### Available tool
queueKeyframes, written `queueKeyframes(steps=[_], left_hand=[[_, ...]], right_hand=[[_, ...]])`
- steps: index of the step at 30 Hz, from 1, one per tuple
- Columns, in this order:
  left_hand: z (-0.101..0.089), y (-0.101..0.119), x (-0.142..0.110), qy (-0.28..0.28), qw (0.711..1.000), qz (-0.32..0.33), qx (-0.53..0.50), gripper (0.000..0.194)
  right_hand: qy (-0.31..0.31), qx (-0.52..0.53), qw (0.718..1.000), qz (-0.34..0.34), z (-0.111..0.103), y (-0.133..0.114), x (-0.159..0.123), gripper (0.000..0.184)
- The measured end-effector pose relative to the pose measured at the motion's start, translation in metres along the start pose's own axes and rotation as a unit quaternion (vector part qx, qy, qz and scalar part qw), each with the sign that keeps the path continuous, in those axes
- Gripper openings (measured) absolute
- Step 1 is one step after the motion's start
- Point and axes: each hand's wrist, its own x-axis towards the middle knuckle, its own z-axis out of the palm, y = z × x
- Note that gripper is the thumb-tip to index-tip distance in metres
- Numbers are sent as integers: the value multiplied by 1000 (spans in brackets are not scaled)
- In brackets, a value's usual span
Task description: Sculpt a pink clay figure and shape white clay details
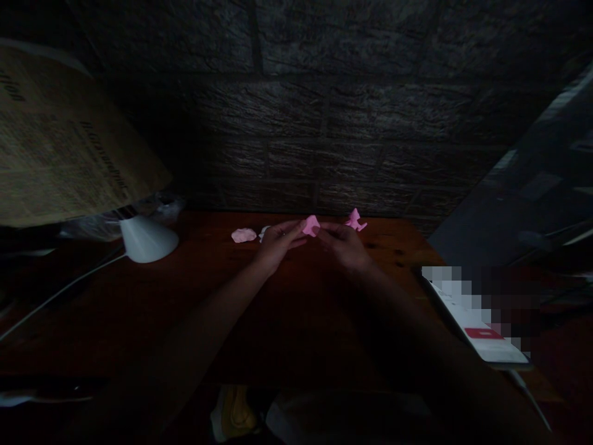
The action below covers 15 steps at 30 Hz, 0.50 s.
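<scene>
A small flat pink piece (312, 226), angular in outline, is held up between my two hands over the wooden table. Too dark to tell is whether it is folded paper or clay. My left hand (280, 241) pinches its left edge between thumb and fingers. From the other side, my right hand (345, 245) grips its lower right corner. Just behind the right hand stands a pink pointed shape (355, 220), partly hidden. To the left of my left hand lies a pale pink lump (243, 235), and a small white thing (264, 233) shows partly behind the fingers.
On the left stands a lamp with a white cone base (147, 238) and a newsprint shade (69, 142). A lit tablet or phone (482, 327) with a cable lies at the table's right edge. A dark brick wall (296, 123) rises behind the table (176, 315).
</scene>
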Motion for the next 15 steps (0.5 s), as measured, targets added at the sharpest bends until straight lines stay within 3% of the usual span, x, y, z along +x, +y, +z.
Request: queueKeyframes(steps=[7, 15], left_hand=[[-2, -1, 0, -4, 1000, -26, -6, 33], [2, 0, -4, 20, 999, 16, 28, 33]], right_hand=[[16, 34, 999, 0, 2, 1, 2, 37], [22, 7, 1000, -8, 2, 4, 2, 45]])
